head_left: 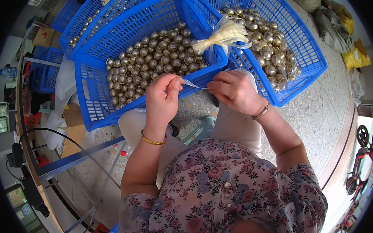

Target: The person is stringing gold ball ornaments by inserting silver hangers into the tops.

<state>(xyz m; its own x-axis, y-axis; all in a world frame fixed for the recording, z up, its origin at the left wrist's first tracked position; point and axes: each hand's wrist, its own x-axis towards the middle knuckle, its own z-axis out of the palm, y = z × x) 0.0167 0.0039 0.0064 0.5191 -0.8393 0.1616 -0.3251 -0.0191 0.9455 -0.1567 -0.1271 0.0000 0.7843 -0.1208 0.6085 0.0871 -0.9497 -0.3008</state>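
Observation:
A thin, pale translucent strip (pixel 194 85) is stretched between my hands, above the near rim of a blue plastic basket (pixel 89 93). My left hand (pixel 164 92) pinches one end between thumb and forefinger. The other end goes into the closed fingers of my right hand (pixel 235 90). Inside the basket lie many small round metallic balls (pixel 150 55), gold and silver in tone. Across the basket's right corner rests a bundle of cream-coloured strips (pixel 222 35), tied with a yellow band.
A second blue basket (pixel 313 54) at the right holds more balls, some under clear plastic. More blue baskets (pixel 103 16) stand at the far left. A table with a metal frame (pixel 80 156) is on my left, with a black cable (pixel 71 140). Sacks (pixel 334 29) lie far right.

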